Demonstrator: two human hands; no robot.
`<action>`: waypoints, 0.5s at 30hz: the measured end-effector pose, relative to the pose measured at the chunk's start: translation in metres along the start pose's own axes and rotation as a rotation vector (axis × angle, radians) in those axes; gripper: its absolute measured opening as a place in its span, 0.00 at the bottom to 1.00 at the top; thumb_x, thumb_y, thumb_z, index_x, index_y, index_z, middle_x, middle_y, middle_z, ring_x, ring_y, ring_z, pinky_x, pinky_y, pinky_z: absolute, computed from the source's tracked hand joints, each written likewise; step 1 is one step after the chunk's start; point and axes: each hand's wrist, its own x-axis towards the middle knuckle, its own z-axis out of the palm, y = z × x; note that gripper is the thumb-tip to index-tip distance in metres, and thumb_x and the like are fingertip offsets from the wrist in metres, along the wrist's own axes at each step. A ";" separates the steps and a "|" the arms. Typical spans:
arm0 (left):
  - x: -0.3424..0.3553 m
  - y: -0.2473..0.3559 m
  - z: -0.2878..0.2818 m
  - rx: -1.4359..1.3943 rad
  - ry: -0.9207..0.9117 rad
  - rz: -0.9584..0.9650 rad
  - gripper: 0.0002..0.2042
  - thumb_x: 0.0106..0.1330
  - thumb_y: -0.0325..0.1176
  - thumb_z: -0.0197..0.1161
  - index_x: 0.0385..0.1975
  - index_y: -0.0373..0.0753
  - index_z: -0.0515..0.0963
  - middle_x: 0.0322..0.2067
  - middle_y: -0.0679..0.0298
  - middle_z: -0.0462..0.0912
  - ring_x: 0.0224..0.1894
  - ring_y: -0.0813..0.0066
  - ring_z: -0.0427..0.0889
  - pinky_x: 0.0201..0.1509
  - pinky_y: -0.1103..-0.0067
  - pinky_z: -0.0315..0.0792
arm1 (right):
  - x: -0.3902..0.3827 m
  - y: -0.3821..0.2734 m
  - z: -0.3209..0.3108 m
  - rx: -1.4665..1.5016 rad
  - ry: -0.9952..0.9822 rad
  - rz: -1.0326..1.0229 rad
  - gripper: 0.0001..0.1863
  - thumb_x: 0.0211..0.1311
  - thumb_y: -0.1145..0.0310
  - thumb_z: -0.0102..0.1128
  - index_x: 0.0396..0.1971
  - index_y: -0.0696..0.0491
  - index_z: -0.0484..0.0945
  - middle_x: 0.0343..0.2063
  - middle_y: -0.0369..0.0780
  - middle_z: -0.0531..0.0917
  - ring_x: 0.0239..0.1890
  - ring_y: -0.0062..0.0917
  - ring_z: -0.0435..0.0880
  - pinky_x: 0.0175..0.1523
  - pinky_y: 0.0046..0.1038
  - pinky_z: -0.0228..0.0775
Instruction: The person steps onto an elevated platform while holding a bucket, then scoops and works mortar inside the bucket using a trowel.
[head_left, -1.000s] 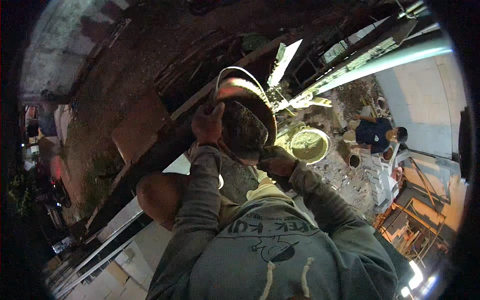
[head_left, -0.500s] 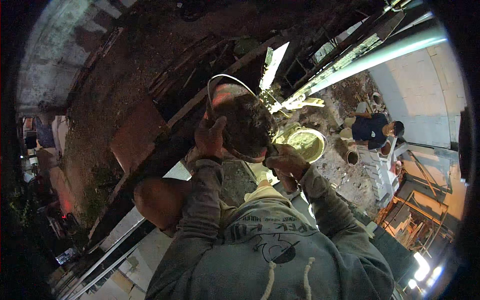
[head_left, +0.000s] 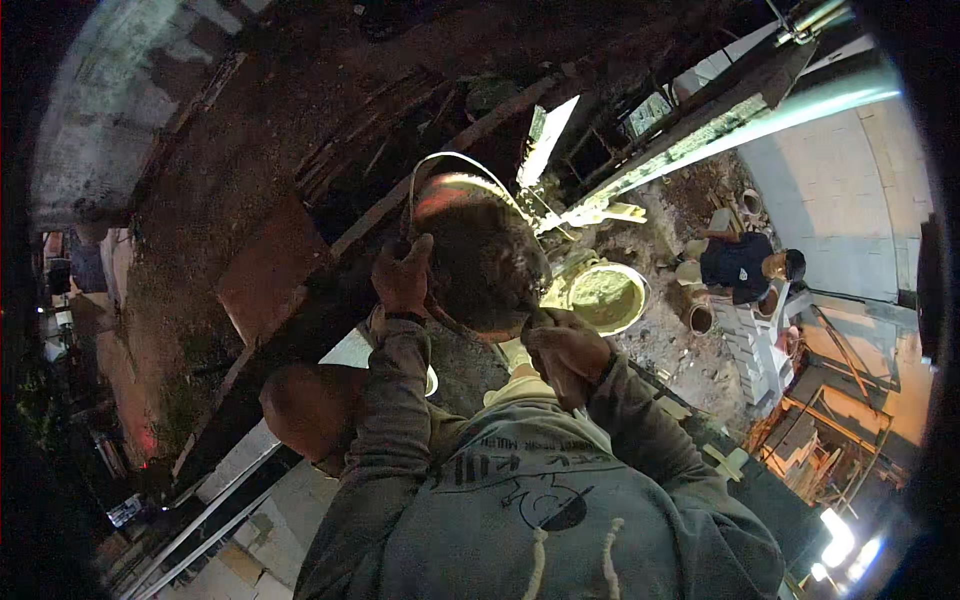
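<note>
A dark round bucket (head_left: pixel 480 260) with an arched wire handle is held up at the centre, tilted, with dark, lumpy material inside. My left hand (head_left: pixel 402 275) grips its left side, thumb at the rim. Closed at the lower right of the rim is my right hand (head_left: pixel 565 355); what its fingers wrap round is too dark to make out. Beyond that hand, lower down, stands a pale yellowish bucket (head_left: pixel 605 300) holding pale material. My bare left knee (head_left: pixel 305 410) shows beside my left forearm.
A person in dark clothing (head_left: pixel 740 268) crouches at the right among round containers (head_left: pixel 700 315) and pale stacked blocks. A long bright beam (head_left: pixel 700 150) crosses the upper right, with dark planks (head_left: pixel 440 130) to the left and orange scaffolding (head_left: pixel 840 420) lower right.
The bucket in my hands has shifted slightly left. My left hand has moved left, while my right hand has moved a little right and down along with its wrist.
</note>
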 end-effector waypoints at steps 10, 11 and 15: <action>-0.006 0.011 0.015 0.077 0.024 0.060 0.18 0.51 0.43 0.65 0.36 0.36 0.77 0.23 0.60 0.79 0.29 0.64 0.78 0.34 0.69 0.69 | 0.115 -0.050 -0.081 0.250 0.340 -0.742 0.14 0.58 0.63 0.52 0.33 0.60 0.71 0.19 0.40 0.74 0.22 0.24 0.75 0.30 0.25 0.68; -0.005 0.013 0.019 0.016 0.039 0.214 0.19 0.51 0.45 0.65 0.36 0.36 0.77 0.22 0.60 0.79 0.28 0.64 0.78 0.33 0.70 0.69 | 0.119 -0.044 -0.079 0.281 0.319 -0.863 0.13 0.58 0.63 0.51 0.32 0.59 0.71 0.19 0.39 0.74 0.21 0.23 0.74 0.29 0.25 0.68; -0.004 0.022 0.017 0.160 0.134 0.173 0.18 0.51 0.43 0.65 0.35 0.36 0.77 0.23 0.60 0.78 0.30 0.65 0.78 0.34 0.71 0.70 | 0.083 -0.037 -0.076 0.420 0.298 -0.309 0.08 0.58 0.65 0.47 0.23 0.51 0.69 0.18 0.35 0.72 0.20 0.21 0.71 0.23 0.23 0.63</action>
